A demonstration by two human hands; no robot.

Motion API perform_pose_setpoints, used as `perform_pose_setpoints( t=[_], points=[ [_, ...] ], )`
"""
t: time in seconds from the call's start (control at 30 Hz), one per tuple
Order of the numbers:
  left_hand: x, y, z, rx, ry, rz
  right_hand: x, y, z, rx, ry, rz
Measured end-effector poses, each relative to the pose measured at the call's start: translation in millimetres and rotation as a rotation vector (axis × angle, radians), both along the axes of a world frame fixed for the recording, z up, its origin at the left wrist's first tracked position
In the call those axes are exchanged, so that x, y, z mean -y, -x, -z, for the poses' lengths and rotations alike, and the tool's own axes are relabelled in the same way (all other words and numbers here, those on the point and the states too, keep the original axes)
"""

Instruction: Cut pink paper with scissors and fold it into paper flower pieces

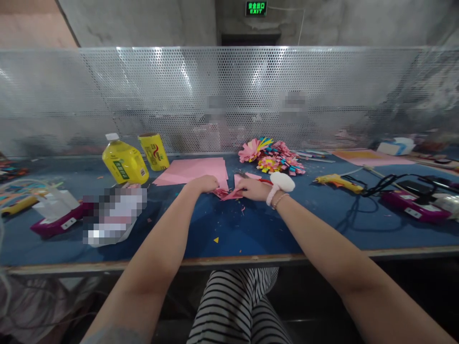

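Note:
Small cut pieces of pink paper lie between my two hands on the blue table. My left hand is closed at their left end, its fingers on the pink paper, beside a stack of pink sheets. My right hand, with a white fluffy band at the wrist, has its fingers closed on the right side of the pink paper. Something dark and metallic, too small to make out, shows by its fingertips. Behind the hands sits a pile of fringed paper flowers in pink, yellow and blue.
Yellow bottle and yellow roll stand at the left, behind a blurred white object. A yellow glue gun, black cables and a purple power strip lie right. Perforated metal screen stands at the back.

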State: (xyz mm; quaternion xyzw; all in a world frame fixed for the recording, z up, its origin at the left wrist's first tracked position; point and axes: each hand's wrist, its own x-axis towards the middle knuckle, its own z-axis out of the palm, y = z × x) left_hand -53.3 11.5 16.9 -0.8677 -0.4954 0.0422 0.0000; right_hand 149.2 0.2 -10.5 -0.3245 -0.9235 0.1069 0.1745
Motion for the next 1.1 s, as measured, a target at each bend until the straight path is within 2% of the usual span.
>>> perform_pose_setpoints(
  t=[0.07,0.1,0.17,0.23,0.3,0.37,0.43,0.53,0.67,0.93,1.1],
  points=[
    [-3.0,4.1,0.9,0.037,-0.08,-0.004,-0.9,0.7,-2.0,-0.157,0.023,0.116],
    [-4.5,5.2,1.8,0.102,-0.129,-0.049,-1.5,1.2,-2.9,-0.258,0.067,0.176],
    [-6.8,3.7,4.5,0.306,-0.211,-0.153,-3.0,3.0,-3.9,-0.514,0.236,0.242],
    [-7.2,-4.6,8.1,0.582,-0.196,-0.188,-4.8,5.6,-3.5,-0.79,0.468,0.236],
    [-4.9,-19.5,12.2,0.957,0.025,-0.183,-5.8,8.6,-2.7,-0.991,0.647,0.222],
    [-0.1,-37.8,15.9,1.311,0.287,-0.169,-5.0,11.5,-2.4,-1.072,0.723,0.231],
    [5.6,-54.3,18.9,1.482,0.381,-0.153,-2.6,13.9,-3.4,-1.085,0.737,0.255],
    [10.9,-67.0,22.0,1.54,0.273,-0.138,2.4,16.3,-6.7,-1.082,0.704,0.31],
    [7.4,-62.7,24.9,1.648,0.287,-0.121,6.9,15.9,-10.3,-1.028,0.685,0.351],
    [-1.6,-51.8,27.9,1.534,0.153,-0.093,3.4,13.2,-6.9,-0.954,0.633,0.379],
    [0.1,-53.3,27.4,1.587,0.144,-0.162,1.3,11.2,-4.4,-0.92,0.575,0.353]
  ],
)
